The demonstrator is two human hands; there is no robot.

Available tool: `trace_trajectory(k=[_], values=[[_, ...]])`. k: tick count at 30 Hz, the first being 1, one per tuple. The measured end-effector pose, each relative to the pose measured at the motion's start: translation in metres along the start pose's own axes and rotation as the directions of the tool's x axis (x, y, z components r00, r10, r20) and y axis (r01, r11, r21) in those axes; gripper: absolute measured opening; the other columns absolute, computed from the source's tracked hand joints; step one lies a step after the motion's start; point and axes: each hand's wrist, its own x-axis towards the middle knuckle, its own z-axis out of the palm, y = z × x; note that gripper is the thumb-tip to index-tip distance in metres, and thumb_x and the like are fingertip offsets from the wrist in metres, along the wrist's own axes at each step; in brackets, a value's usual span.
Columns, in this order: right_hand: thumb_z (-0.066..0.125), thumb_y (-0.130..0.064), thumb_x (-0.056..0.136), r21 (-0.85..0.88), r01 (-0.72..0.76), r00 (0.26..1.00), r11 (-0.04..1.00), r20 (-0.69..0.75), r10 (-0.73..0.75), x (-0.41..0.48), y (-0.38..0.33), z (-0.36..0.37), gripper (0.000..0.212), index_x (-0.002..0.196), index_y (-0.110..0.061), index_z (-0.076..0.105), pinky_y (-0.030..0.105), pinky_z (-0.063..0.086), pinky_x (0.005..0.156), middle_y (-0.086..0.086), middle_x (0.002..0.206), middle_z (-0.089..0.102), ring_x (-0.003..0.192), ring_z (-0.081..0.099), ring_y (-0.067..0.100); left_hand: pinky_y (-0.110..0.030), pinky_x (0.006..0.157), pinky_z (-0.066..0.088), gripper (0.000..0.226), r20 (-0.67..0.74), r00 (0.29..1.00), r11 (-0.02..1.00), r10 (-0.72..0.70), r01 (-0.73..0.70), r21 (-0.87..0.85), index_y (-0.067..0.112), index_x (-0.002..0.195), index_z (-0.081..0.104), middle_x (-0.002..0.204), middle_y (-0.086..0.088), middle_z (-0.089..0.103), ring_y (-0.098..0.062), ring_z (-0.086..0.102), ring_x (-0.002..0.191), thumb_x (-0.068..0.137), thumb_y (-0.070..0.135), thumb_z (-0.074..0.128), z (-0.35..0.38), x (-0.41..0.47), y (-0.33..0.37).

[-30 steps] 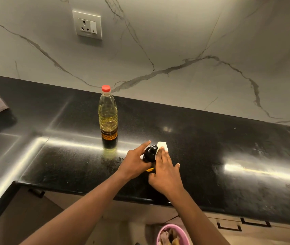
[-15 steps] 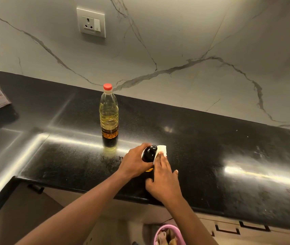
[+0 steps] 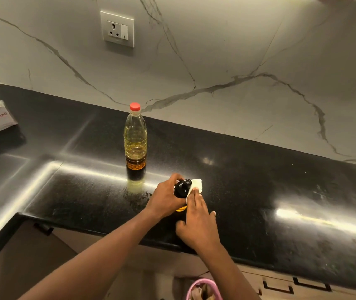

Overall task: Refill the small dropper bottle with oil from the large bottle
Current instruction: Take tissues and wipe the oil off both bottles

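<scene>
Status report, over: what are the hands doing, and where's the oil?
Left hand grips small dropper bottle. Right hand, fingers straight, presses tissue against it. Large bottle upright behind, red cap on, apart from both hands.

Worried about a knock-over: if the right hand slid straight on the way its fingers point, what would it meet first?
The white tissue that the right hand touches, beside the small dropper bottle. Beyond it the counter looks free to the wall; the large bottle seems off to the left.
</scene>
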Motion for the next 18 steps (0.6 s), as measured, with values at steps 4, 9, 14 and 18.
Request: trace_trajectory(k=[4, 9, 14, 18], values=[[0.06, -0.026, 0.086, -0.018, -0.007, 1.0, 1.0, -0.02, 0.007, 0.018, -0.002, -0.011, 0.102, 0.163, -0.014, -0.006, 0.069, 0.015, 0.121, 0.004, 0.172, -0.008, 0.159, -0.004, 0.022, -0.015, 0.068, 0.048, 0.057, 0.031, 0.999, 0.998, -0.042, 0.043, -0.05, 0.026, 0.117, 0.043, 0.094, 0.013, 0.066, -0.003, 0.066, 0.085, 0.079, 0.033, 0.085, 0.006, -0.002, 0.0], [0.06, -0.028, 0.086, -0.047, -0.003, 1.0, 0.999, 0.007, 0.004, 0.013, -0.001, -0.009, 0.103, 0.163, -0.014, -0.007, 0.069, 0.013, 0.122, 0.004, 0.172, -0.01, 0.159, -0.007, 0.023, -0.032, 0.09, 0.06, 0.061, 0.094, 0.996, 0.995, 0.011, -0.002, -0.1, 0.035, 0.134, 0.052, 0.114, 0.01, 0.071, -0.007, 0.073, 0.095, 0.082, 0.026, 0.081, 0.002, -0.004, -0.008], [0.059, -0.028, 0.088, -0.045, -0.001, 1.0, 0.999, 0.003, 0.001, 0.011, 0.0, -0.006, 0.099, 0.163, -0.013, -0.004, 0.068, 0.014, 0.122, 0.003, 0.172, -0.01, 0.159, -0.007, 0.022, -0.042, 0.081, 0.063, 0.051, 0.023, 0.999, 0.993, -0.048, 0.05, -0.105, 0.041, 0.11, 0.054, 0.104, 0.009, 0.074, -0.007, 0.074, 0.092, 0.074, 0.025, 0.087, 0.002, 0.001, -0.012], [0.059, -0.026, 0.085, -0.072, -0.01, 1.0, 0.997, -0.003, 0.009, 0.031, 0.002, -0.015, 0.1, 0.163, -0.012, -0.001, 0.071, 0.015, 0.12, 0.004, 0.172, -0.007, 0.159, -0.005, 0.023, -0.03, 0.087, 0.06, 0.061, 0.043, 0.998, 0.996, -0.037, 0.041, -0.082, 0.035, 0.123, 0.048, 0.105, 0.009, 0.073, -0.005, 0.071, 0.1, 0.077, 0.029, 0.087, 0.005, 0.001, -0.012]])
